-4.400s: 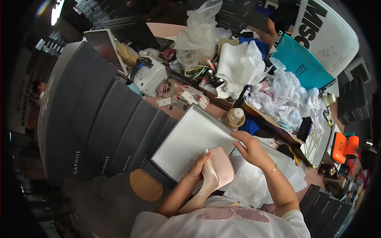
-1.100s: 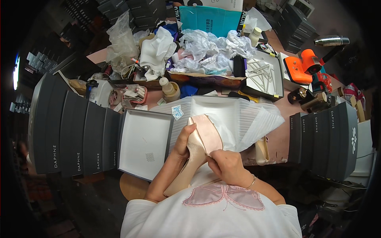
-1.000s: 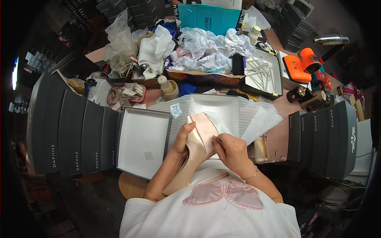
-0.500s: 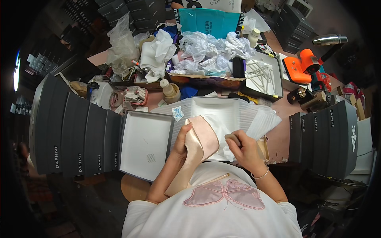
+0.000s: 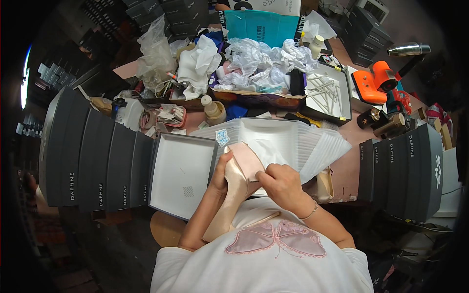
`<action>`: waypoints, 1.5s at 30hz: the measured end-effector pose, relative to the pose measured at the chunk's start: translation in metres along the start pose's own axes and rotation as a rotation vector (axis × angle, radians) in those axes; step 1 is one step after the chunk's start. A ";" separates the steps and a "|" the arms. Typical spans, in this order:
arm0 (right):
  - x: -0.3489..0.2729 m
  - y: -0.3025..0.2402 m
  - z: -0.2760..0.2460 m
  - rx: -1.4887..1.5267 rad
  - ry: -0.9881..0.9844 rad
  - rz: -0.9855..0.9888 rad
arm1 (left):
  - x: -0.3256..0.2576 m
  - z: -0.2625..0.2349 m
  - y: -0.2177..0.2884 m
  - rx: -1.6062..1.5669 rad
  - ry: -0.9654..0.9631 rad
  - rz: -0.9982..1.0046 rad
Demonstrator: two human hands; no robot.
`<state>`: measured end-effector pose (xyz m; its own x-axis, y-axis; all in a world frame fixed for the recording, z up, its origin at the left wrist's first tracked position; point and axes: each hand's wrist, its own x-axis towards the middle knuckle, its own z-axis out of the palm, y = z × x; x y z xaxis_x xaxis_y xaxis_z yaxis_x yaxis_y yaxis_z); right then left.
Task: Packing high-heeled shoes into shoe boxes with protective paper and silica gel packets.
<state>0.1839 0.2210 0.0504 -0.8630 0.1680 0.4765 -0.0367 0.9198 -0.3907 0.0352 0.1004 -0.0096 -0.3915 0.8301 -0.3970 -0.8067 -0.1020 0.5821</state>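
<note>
My left hand (image 5: pixel 221 176) is closed round a champagne satin high-heeled shoe (image 5: pixel 236 183), its toe end up and its pale pink front part facing me. The slim heel (image 5: pixel 266 219) points right, close to my white shirt. My right hand (image 5: pixel 282 186) presses its closed fingers against the right edge of the pink part. The small grey-brown pad it holds in the earlier frame is now hidden by the fingers and shoe. Behind the shoe lies an open white-lined shoe box (image 5: pixel 290 129) with tissue. A similar beige shoe (image 5: pixel 324 186) rests right of it.
A dark-edged box lid (image 5: pixel 178 171) lies open at left. Dark shoe boxes stand in rows at left (image 5: pixel 100 161) and right (image 5: pixel 415 171). Crumpled white paper (image 5: pixel 259 63), a cream bottle (image 5: pixel 213 111), a tray of white sticks (image 5: pixel 325 95) and an orange device (image 5: pixel 373 85) occupy the back.
My right hand has moved left and onto the shoe's pink front part, from a spot apart from it. My left hand keeps its hold, and the whole view has shifted slightly.
</note>
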 end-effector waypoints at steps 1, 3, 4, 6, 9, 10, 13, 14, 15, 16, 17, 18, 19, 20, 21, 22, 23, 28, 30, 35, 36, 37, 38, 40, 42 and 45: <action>0.003 0.000 -0.003 -0.017 -0.037 -0.008 | 0.001 0.001 -0.004 0.013 -0.010 -0.029; 0.010 0.004 -0.013 -0.057 -0.104 -0.022 | 0.003 0.001 -0.009 -0.007 -0.030 -0.071; 0.005 0.005 -0.016 -0.044 -0.115 -0.051 | 0.002 0.000 -0.008 -0.024 -0.032 -0.076; -0.016 0.004 -0.021 -0.018 -0.144 -0.109 | 0.000 -0.001 -0.009 -0.066 -0.034 -0.089; -0.010 0.009 -0.015 -0.025 -0.077 -0.095 | 0.003 0.005 -0.009 -0.105 -0.080 -0.125; 0.000 0.011 -0.014 -0.031 -0.040 -0.089 | 0.004 0.009 -0.006 -0.106 -0.090 -0.145; 0.002 0.015 -0.015 -0.024 -0.039 -0.071 | 0.001 0.016 -0.007 -0.041 -0.085 -0.132; 0.000 0.015 -0.019 -0.018 -0.048 -0.080 | 0.002 0.017 -0.007 -0.036 -0.086 -0.121; -0.007 0.011 -0.028 -0.042 -0.097 -0.104 | 0.000 0.022 -0.003 -0.066 -0.104 -0.121; -0.006 0.010 -0.029 -0.049 -0.108 -0.110 | 0.001 0.022 -0.002 -0.066 -0.106 -0.123; -0.004 0.010 -0.030 -0.055 -0.119 -0.117 | 0.002 0.021 0.000 -0.066 -0.107 -0.125; -0.005 0.009 -0.032 -0.067 -0.126 -0.116 | 0.003 0.022 0.001 -0.061 -0.114 -0.135; 0.000 0.012 -0.031 -0.084 -0.121 -0.117 | 0.003 0.023 0.001 -0.061 -0.103 -0.139; 0.003 0.014 -0.027 -0.073 -0.087 -0.088 | 0.002 0.024 0.000 -0.061 -0.093 -0.143; 0.005 0.017 -0.019 -0.059 -0.050 -0.063 | 0.002 0.024 0.001 -0.059 -0.080 -0.142; 0.007 0.019 -0.016 -0.044 -0.014 -0.038 | 0.002 0.022 -0.001 -0.042 -0.093 -0.135; 0.003 0.016 -0.021 -0.058 -0.076 -0.040 | 0.004 0.019 -0.005 -0.024 -0.106 -0.127; 0.000 0.013 -0.030 -0.086 -0.141 -0.061 | 0.006 0.023 -0.002 -0.072 -0.130 -0.127; 0.019 0.027 -0.016 -0.118 -0.031 -0.036 | 0.010 0.022 -0.006 -0.046 -0.124 -0.183; 0.021 0.071 -0.007 0.385 0.238 0.335 | 0.012 0.021 -0.003 -0.023 -0.195 -0.104; 0.011 0.078 -0.013 0.426 0.194 0.476 | 0.011 0.017 -0.004 -0.050 -0.202 -0.086; -0.002 0.084 -0.018 0.467 0.145 0.614 | 0.009 0.009 -0.008 -0.078 -0.207 -0.063; -0.017 0.088 -0.022 0.552 0.145 0.664 | 0.008 0.000 -0.013 -0.107 -0.209 -0.043; -0.050 0.088 -0.022 0.755 0.155 0.790 | 0.011 -0.026 -0.029 -0.123 -0.111 -0.126; -0.081 0.079 -0.008 0.884 0.158 0.893 | 0.019 -0.054 -0.046 -0.125 -0.009 -0.236; -0.115 0.059 0.006 0.943 0.138 0.929 | 0.024 -0.058 -0.052 -0.136 0.033 -0.264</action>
<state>0.2778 0.2541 -0.0321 -0.7014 0.6815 -0.2087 0.1528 -0.1422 -0.9780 0.0417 0.0938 -0.0902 -0.1730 0.8198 -0.5460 -0.9336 0.0401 0.3560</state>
